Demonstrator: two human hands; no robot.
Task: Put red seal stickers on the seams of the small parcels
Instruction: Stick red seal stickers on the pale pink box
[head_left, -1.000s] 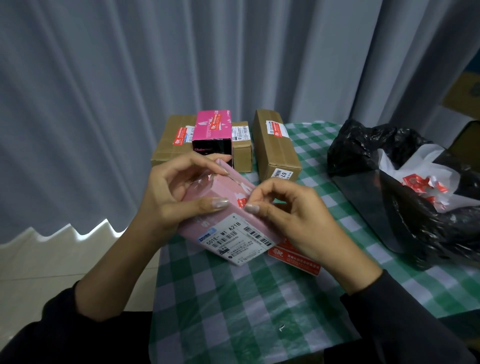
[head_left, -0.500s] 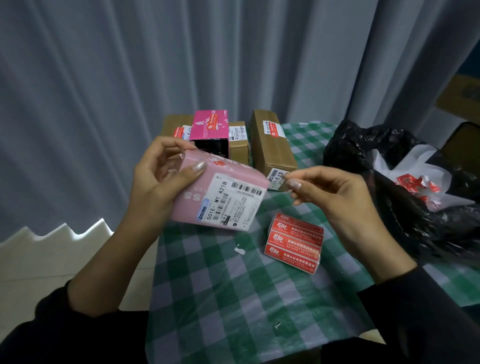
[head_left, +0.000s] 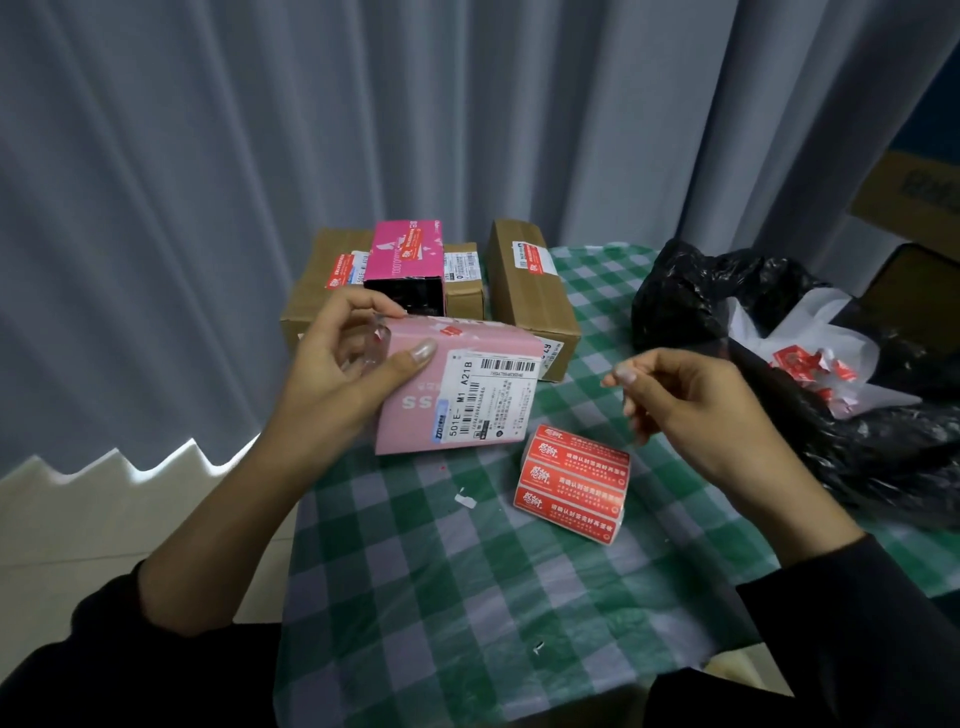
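- The pink parcel (head_left: 467, 387) is gripped above the checked table (head_left: 441, 597) by the left hand (head_left: 343, 364), with the thumb laid across its labelled face and the fingers curled round the far end
- A small red seal sticker (head_left: 451, 331) is seen on the parcel's top edge
- The right hand (head_left: 691, 410) is held well apart, its fingers curled and thumb and forefinger tips together; whether a scrap is pinched cannot be told through the blur
- The sticker roll (head_left: 571, 483) is found on the cloth just below the parcel
- If the seal is not rubbed flat across the seam, a lifted corner may be expected
- Held at one end only, the parcel could be dropped
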